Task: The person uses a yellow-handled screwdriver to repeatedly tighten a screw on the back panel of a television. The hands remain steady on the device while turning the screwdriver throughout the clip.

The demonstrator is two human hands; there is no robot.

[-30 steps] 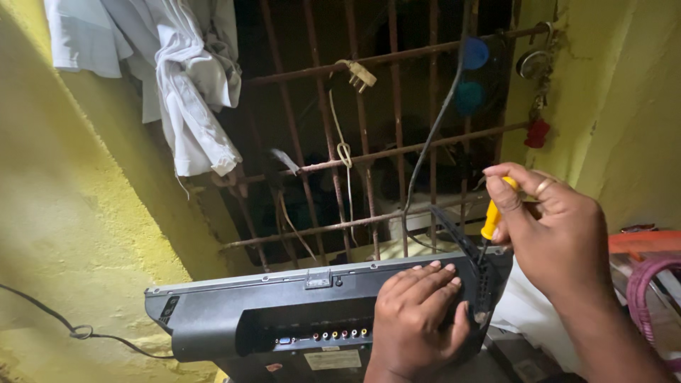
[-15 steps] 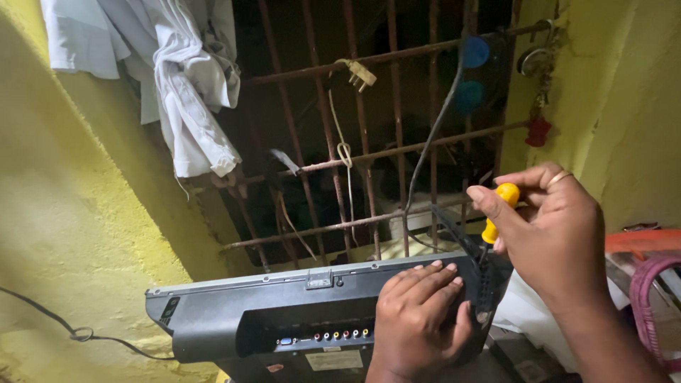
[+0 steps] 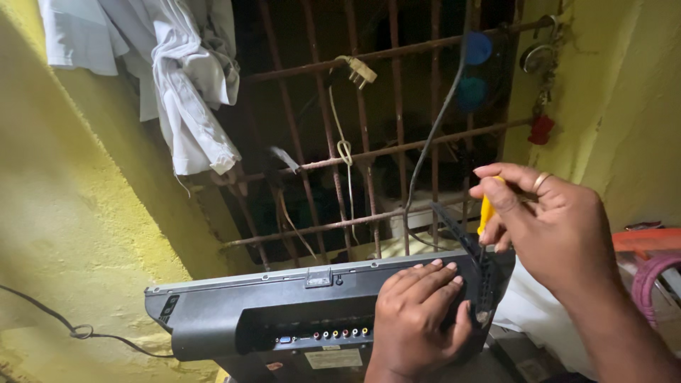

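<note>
The television set stands back-up below the barred window; its thin plastic shell looks brittle. The left hand presses flat, fingers spread; the right hand pinches a yellow screwdriver

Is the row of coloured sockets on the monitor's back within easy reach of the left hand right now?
Probably yes: the left hand lies flat on the monitor back, just beside the coloured sockets, with nothing covering them.

Dark grey television casing with a row of red, yellow, white and blue sockets; yellow screwdriver handle; rust-brown window bars; white cloth; mottled yellow wall; gold ring.
</note>
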